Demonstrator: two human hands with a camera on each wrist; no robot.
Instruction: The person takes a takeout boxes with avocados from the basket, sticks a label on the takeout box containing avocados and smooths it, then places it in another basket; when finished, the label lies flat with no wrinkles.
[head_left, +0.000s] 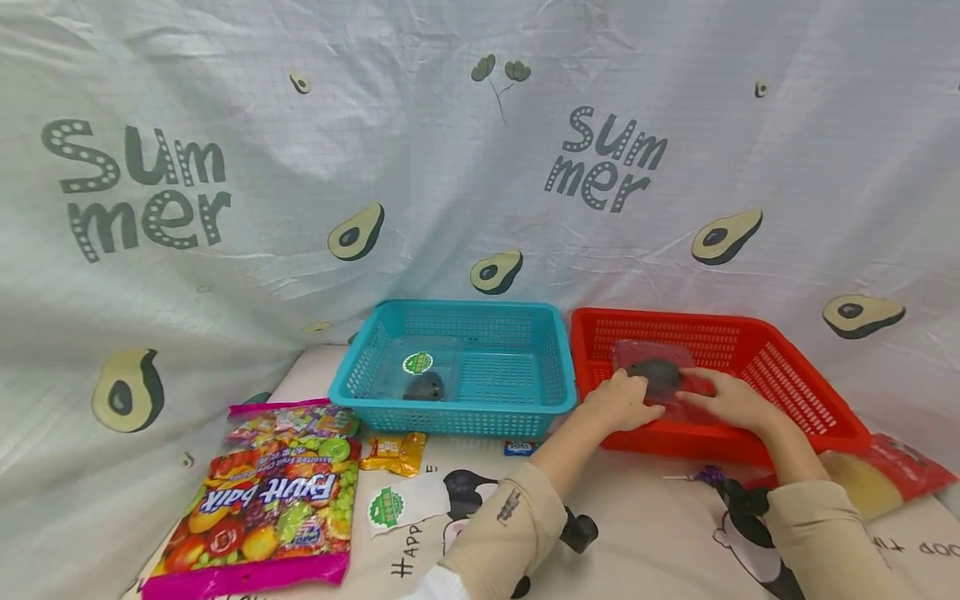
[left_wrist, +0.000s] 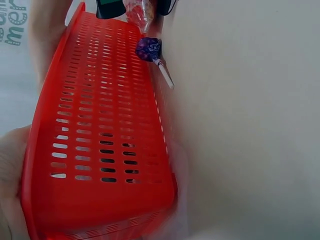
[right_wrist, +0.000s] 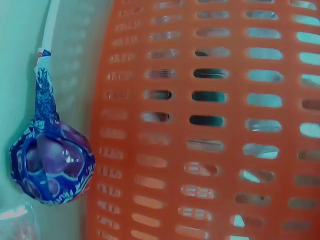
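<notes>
In the head view my left hand [head_left: 621, 402] reaches over the front rim of the red basket [head_left: 795, 379]. Its fingers rest at the left side of a dark grey rounded item [head_left: 658, 378], whose kind I cannot make out. My right hand [head_left: 723, 398] meets the same item from the right, thumb and fingers at its end. Beneath it lies a clear plastic box [head_left: 633, 352], partly covered by the hands. In the left wrist view part of the left hand [left_wrist: 12, 175] shows beside the basket's rim; the right wrist view shows the slotted basket wall [right_wrist: 210, 150].
A blue basket [head_left: 498, 421] holds a clear box [head_left: 390, 367] and another dark item [head_left: 425, 387]. In front lie a fruit candy bag [head_left: 277, 500], an orange packet [head_left: 393, 454], torn white paper [head_left: 423, 500], a blue packet [head_left: 519, 448] and a purple lollipop [right_wrist: 52, 162]. A red bag [head_left: 907, 467] sits right.
</notes>
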